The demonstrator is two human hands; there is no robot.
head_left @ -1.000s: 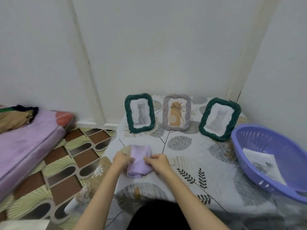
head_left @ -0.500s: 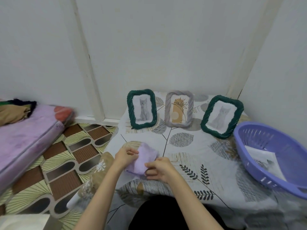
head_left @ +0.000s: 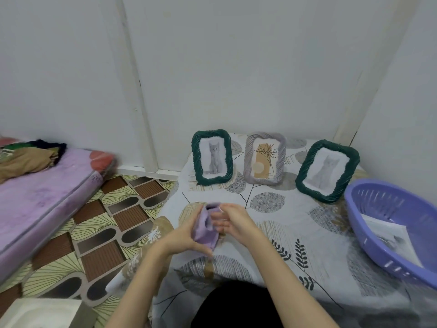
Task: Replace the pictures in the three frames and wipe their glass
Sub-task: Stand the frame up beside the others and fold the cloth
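Three picture frames stand at the back of the table against the wall. The left green frame [head_left: 212, 158] shows a grey kitten. In the grey middle frame [head_left: 264, 158] is a plant drawing. The right green frame [head_left: 327, 171] leans tilted and holds a pale kitten picture. Both hands hold a folded lilac cloth [head_left: 205, 227] above the table's front half. My left hand [head_left: 185, 235] grips its lower part from the left. My right hand [head_left: 233, 222] pinches its top edge, fingers curled over it.
A purple plastic basket [head_left: 369, 197] with printed pictures inside sits on the right of the leaf-patterned tablecloth [head_left: 295, 223]. A purple mattress [head_left: 40, 197] with bundled clothes lies on the floor at left. A pale box [head_left: 40, 312] shows at bottom left.
The cloth has been lifted off the table and turned upright between both hands. The view has shifted slightly, with the frames lower and farther right.
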